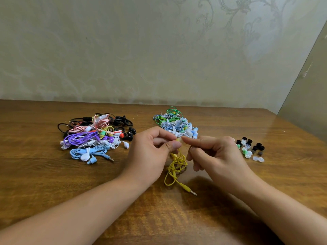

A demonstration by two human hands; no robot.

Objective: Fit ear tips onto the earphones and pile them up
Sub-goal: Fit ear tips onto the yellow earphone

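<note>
**Both hands work on a yellow earphone above the table**

The left hand point(150, 152) and the right hand point(212, 154) meet over the middle of the wooden table point(44, 174), both just in front of the right pile point(177, 124). The left fingers point(174, 145) are curled and pinch the bud end of the yellow earphone point(176, 167) between thumb and forefinger. The right fingers are also curled, with thumb and forefinger pressed together at the same bud; if a tip is between them I cannot tell, it is too small to see.

The earphone is bright yellow. Its thin cable hangs down from the left hand in loose tangled loops, and the lower loops and the metal plug lie on the table between the two wrists.

The right pile has green, white and light blue earphones. To the left of it, well apart, lies the left pile point(95, 135) with black, pink, purple, white and blue ones. To the right of the right pile, near the right hand, loose ear tips point(251, 149) lie scattered: black, clear and green.
</note>
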